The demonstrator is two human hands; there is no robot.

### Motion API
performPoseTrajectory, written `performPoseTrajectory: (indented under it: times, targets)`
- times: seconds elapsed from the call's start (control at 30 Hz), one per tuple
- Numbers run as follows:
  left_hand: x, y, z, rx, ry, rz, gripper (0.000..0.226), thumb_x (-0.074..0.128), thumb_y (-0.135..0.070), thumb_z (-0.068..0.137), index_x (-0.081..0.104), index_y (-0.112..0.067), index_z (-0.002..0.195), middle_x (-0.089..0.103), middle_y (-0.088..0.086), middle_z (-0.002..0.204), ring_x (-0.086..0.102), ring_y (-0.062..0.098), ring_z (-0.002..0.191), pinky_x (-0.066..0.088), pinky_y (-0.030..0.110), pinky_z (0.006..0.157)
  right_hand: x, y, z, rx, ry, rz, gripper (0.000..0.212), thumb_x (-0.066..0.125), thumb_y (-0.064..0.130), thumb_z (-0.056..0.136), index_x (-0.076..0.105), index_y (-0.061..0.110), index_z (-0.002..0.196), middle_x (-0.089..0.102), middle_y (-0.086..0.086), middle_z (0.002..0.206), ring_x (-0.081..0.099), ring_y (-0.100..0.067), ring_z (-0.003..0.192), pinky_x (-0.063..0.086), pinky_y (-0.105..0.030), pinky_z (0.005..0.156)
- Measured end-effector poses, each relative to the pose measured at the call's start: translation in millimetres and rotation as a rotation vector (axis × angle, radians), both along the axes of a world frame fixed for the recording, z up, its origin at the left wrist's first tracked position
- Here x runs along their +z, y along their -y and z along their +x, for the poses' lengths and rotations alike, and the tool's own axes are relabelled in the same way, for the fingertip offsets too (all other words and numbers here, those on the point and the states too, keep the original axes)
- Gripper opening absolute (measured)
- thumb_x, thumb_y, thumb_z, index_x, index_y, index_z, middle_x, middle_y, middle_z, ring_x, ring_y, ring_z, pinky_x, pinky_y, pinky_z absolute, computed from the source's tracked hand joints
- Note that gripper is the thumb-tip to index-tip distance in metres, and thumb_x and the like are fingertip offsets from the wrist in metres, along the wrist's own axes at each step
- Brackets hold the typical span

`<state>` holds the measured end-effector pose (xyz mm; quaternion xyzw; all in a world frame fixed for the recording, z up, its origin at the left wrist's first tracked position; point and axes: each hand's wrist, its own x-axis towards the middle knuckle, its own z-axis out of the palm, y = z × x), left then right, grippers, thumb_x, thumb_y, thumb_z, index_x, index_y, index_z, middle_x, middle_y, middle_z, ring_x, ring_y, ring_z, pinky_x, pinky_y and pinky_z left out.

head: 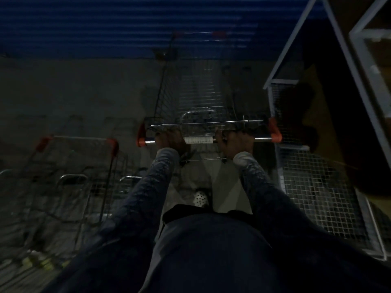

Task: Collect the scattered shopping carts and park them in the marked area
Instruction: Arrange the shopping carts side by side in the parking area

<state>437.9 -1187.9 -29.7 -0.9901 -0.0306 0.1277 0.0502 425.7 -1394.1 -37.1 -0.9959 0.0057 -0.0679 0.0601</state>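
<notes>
Left hand (pixel 170 141) and right hand (pixel 233 142) each wrap the cart handle (pixel 197 140), grip closed either side of its label for straight steering toward the blue shutter (pixel 105 24).

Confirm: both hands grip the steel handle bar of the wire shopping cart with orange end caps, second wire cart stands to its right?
Wrong side. The head view shows the second wire cart left of the pushed wire shopping cart; a white mesh cage stands on its right. Left hand and right hand do grip the steel handle bar.
</notes>
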Motion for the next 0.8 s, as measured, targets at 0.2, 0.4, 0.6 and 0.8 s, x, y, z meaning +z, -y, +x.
performPoseTrajectory:
  times: [0.2, 0.4, 0.6, 0.8]
  targets:
    - [-5, -4, -103, 0.086, 0.004, -0.073, 0.054, 0.064, -0.044, 0.081, 0.06, -0.006, 0.12, 0.063, 0.019, 0.122, 0.06, 0.037, 0.112, 0.045, 0.042, 0.09, -7, -4, -96, 0.026, 0.038, -0.075, 0.06, 0.036, 0.057, 0.095, 0.073, 0.015, 0.075, 0.07, -0.012, 0.066, 0.068, -0.033, 0.063, 0.036, -0.029, 0.062]
    - [-3, -14, -236, 0.056, 0.003, -0.063, 0.056, 0.066, -0.046, 0.079, 0.061, -0.008, 0.12, 0.063, 0.018, 0.121, 0.059, 0.036, 0.111, 0.043, 0.041, 0.093, -5, -13, -227, 0.037, 0.038, -0.093, 0.058, 0.031, 0.053, 0.096, 0.074, 0.016, 0.08, 0.07, -0.012, 0.067, 0.068, -0.033, 0.063, 0.034, -0.031, 0.061]
    - [-5, -40, -342, -0.01, 0.032, 0.002, 0.073, 0.058, -0.059, 0.087, 0.05, 0.003, 0.125, 0.059, 0.023, 0.12, 0.058, 0.037, 0.108, 0.041, 0.041, 0.091, -4, -37, -339, 0.007, 0.102, -0.009, 0.048, 0.049, 0.044, 0.093, 0.072, 0.013, 0.064, 0.064, -0.01, 0.053, 0.063, -0.03, 0.048, 0.044, -0.027, 0.056]
    - [0, -56, -403, -0.003, -0.001, -0.078, 0.058, 0.064, -0.052, 0.083, 0.057, -0.007, 0.12, 0.061, 0.019, 0.124, 0.058, 0.036, 0.114, 0.041, 0.04, 0.097, -7, -52, -408, -0.011, 0.158, -0.057, 0.053, 0.041, 0.045, 0.095, 0.071, 0.012, 0.066, 0.066, -0.011, 0.057, 0.065, -0.031, 0.052, 0.045, -0.03, 0.062]
